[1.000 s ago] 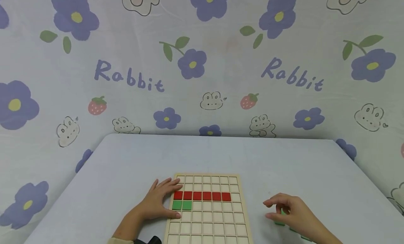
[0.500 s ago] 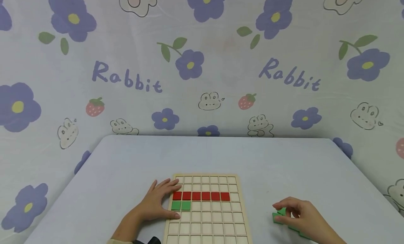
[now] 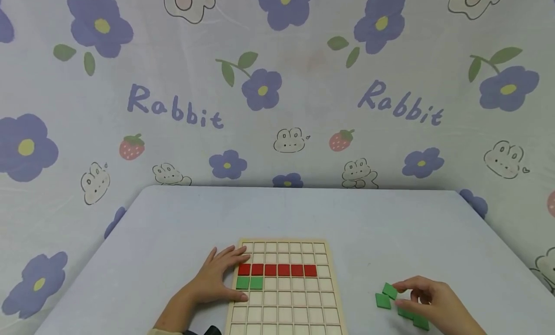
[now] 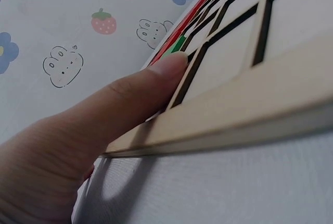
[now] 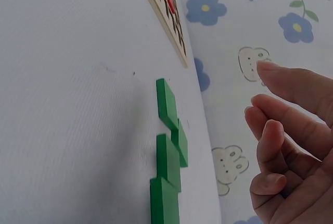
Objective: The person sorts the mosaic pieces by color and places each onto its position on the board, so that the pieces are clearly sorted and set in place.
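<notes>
My left hand (image 3: 214, 277) spreads over the left edge of a pale wooden grid board (image 3: 299, 299), fingertips near its upper corner. In the left wrist view the thumb (image 4: 132, 91) lies across the board's frame. A row of several red square tiles (image 3: 270, 270) sits in the grid, and two green tiles (image 3: 257, 283) fill the start of the row below. My right hand (image 3: 438, 301) hovers beside several loose green tiles (image 3: 383, 301) on the table. Its thumb and index finger are apart with nothing between them; the other fingers curl loosely, as the right wrist view shows.
The white table (image 3: 195, 214) carries the board in front of me and the loose tiles to its right. Behind it hangs a cloth (image 3: 312, 99) printed with flowers, rabbits and strawberries. A small black object (image 3: 212, 330) shows near my left wrist.
My right hand has drawn back to the right and slightly nearer, uncovering more of the loose green tiles, which now lie more spread out. The left hand keeps its place on the board.
</notes>
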A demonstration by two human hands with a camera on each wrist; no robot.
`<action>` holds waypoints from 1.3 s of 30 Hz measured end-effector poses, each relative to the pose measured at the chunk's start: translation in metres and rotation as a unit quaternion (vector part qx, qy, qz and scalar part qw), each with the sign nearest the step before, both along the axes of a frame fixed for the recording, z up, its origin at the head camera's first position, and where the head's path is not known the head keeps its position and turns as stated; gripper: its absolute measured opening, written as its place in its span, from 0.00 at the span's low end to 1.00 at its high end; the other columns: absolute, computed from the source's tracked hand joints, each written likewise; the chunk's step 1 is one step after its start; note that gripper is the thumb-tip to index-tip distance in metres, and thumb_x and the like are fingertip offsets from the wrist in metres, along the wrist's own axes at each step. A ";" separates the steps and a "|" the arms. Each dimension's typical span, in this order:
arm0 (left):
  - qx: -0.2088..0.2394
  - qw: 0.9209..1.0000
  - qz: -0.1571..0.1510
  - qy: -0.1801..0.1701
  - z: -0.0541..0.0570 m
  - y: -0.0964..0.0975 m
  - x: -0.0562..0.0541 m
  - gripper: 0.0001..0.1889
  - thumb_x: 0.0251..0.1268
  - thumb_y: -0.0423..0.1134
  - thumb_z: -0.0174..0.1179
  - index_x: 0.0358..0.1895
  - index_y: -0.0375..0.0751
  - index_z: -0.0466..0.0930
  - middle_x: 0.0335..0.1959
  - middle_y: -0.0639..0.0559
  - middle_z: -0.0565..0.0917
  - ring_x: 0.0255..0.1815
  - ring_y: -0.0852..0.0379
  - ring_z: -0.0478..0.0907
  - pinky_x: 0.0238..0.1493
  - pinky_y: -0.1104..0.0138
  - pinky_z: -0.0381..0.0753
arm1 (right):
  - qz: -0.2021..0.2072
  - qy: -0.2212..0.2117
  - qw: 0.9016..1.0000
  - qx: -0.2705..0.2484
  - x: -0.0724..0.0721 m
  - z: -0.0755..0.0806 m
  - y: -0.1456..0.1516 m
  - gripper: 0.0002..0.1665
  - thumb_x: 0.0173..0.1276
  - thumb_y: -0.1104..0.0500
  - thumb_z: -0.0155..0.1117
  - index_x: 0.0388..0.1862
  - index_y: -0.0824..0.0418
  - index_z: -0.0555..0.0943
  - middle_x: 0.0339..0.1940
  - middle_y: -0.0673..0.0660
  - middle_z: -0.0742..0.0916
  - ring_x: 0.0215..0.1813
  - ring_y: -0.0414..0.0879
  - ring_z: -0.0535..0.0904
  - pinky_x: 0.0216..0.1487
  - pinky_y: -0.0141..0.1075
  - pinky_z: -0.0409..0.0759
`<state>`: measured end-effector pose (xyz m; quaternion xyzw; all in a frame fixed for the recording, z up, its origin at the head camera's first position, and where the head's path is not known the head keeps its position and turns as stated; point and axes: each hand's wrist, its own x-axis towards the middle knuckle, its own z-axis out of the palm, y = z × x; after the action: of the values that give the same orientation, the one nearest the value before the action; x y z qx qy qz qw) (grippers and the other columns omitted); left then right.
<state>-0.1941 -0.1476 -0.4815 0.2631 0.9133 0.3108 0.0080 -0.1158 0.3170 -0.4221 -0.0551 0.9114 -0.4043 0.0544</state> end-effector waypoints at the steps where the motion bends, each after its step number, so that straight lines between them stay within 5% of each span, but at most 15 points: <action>1: 0.000 1.000 0.000 -0.001 0.000 0.000 0.000 0.47 0.34 0.66 0.70 0.65 0.51 0.69 0.70 0.52 0.65 0.73 0.41 0.54 0.69 0.38 0.35 | -0.007 -0.010 1.000 0.003 0.000 0.000 0.001 0.20 0.58 0.53 0.68 0.47 0.62 0.82 0.35 0.51 0.83 0.28 0.34 0.69 0.25 0.27 0.69; 21: -0.004 1.000 0.004 -0.005 0.002 -0.001 0.001 0.48 0.34 0.65 0.70 0.65 0.51 0.69 0.70 0.52 0.65 0.73 0.41 0.53 0.70 0.38 0.35 | -0.042 -0.072 0.996 0.031 0.004 -0.021 0.038 0.28 0.59 0.51 0.67 0.53 0.68 0.79 0.43 0.57 0.85 0.26 0.35 0.70 0.27 0.27 0.71; 29: -0.012 1.000 0.004 -0.010 0.001 0.000 0.000 0.48 0.33 0.67 0.70 0.65 0.52 0.68 0.71 0.55 0.64 0.74 0.44 0.52 0.70 0.40 0.34 | -0.037 -0.116 0.993 0.003 0.005 -0.035 0.054 0.32 0.60 0.49 0.66 0.55 0.72 0.76 0.33 0.51 0.84 0.27 0.36 0.72 0.29 0.28 0.75; 39: -0.008 1.000 0.005 -0.013 0.003 0.000 0.001 0.48 0.34 0.66 0.70 0.65 0.52 0.69 0.71 0.54 0.64 0.74 0.43 0.52 0.70 0.39 0.35 | -0.004 -0.133 0.991 -0.014 0.002 -0.043 0.062 0.34 0.57 0.49 0.68 0.54 0.74 0.75 0.37 0.52 0.83 0.29 0.35 0.70 0.29 0.27 0.72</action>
<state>-0.1926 -0.1476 -0.4789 0.2542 0.9169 0.3071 0.0204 -0.1134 0.3788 -0.4648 0.0020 0.8903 -0.4211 0.1732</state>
